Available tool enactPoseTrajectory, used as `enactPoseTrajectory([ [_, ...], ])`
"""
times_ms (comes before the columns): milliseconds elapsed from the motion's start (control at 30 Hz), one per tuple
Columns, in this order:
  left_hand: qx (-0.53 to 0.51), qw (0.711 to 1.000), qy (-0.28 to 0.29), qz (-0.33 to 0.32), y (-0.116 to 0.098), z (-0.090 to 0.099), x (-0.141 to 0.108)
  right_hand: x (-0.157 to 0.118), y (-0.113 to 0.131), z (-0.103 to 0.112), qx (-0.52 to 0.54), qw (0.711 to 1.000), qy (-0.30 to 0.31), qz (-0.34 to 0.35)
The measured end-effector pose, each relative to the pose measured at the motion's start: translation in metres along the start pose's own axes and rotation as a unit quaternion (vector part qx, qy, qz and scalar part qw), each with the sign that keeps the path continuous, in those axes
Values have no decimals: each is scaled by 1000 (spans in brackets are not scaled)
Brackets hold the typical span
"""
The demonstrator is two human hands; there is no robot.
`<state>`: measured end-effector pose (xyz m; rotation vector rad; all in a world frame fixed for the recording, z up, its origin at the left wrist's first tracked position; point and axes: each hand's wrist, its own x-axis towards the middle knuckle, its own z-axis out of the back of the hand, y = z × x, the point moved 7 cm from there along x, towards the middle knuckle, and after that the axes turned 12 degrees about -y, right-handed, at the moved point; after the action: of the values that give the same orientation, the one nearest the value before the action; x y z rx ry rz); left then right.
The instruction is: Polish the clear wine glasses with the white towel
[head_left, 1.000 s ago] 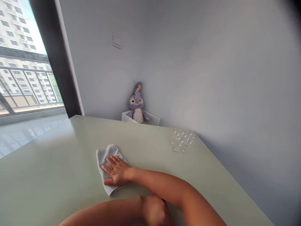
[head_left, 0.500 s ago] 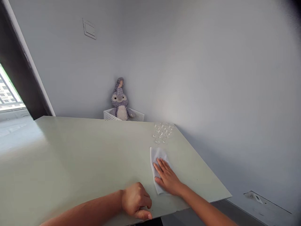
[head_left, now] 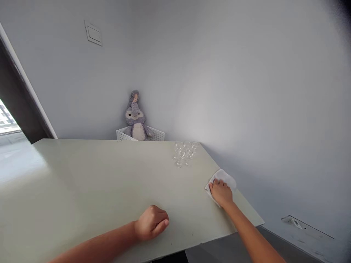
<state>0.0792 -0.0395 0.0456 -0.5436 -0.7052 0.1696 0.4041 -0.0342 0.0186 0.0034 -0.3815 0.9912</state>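
A white cloth (head_left: pixel 225 177) lies at the right edge of the pale table (head_left: pixel 109 175), part of it reaching over that edge. My right hand (head_left: pixel 221 192) presses on the cloth from above, its fingers bent and gripping it. Closer to the front edge, my left hand (head_left: pixel 152 223) rests on the table as a loose fist with nothing visible in it. Several small clear stemmed glasses (head_left: pixel 184 152) are grouped at the far right corner, beyond both hands.
Behind the far edge, a grey plush toy (head_left: pixel 135 116) sits in a white perforated basket (head_left: pixel 157 135). A wall (head_left: pixel 246 109) runs along the table's right side. A light switch (head_left: pixel 93 33) and a socket plate (head_left: pixel 304 225) are on the walls.
My right hand has slid the cloth rightward to the table's edge, and its fingers have gone from spread flat to bent. My left hand has shifted slightly and stays closed.
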Motion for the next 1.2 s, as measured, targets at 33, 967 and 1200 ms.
enactPoseTrajectory([
  [33, 11, 999, -28, 36, 6, 4, 1, -10, 12, 7, 7, 1000, -5, 24],
  [967, 93, 948, -148, 267, 102, 54, 32, 52, 192, -2, 730, 653, 87, -183],
  [1200, 39, 842, -273, 463, 146, 73, 22, 29, 224, 4, 727, 661, 132, -128],
])
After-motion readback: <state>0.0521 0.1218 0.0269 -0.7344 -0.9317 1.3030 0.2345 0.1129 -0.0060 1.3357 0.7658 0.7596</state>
